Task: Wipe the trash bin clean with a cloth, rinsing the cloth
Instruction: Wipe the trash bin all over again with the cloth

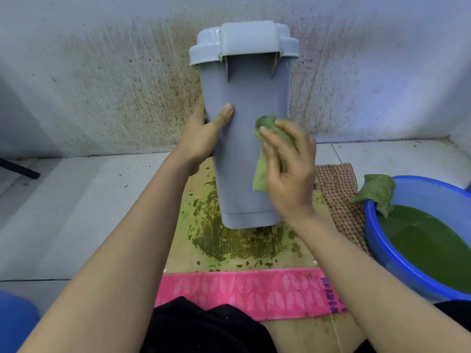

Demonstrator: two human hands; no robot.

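Observation:
A tall grey trash bin with a lighter lid stands upright in the middle, on a stained board. My left hand grips the bin's left side, thumb across its front. My right hand presses a green cloth flat against the bin's right front face, fingers spread over it, a corner hanging below the palm.
A blue basin of green water sits at the right, a second green cloth draped over its rim. A checked towel lies beside it. A pink towel lies in front. The wall behind is spattered brown. Green stains cover the board.

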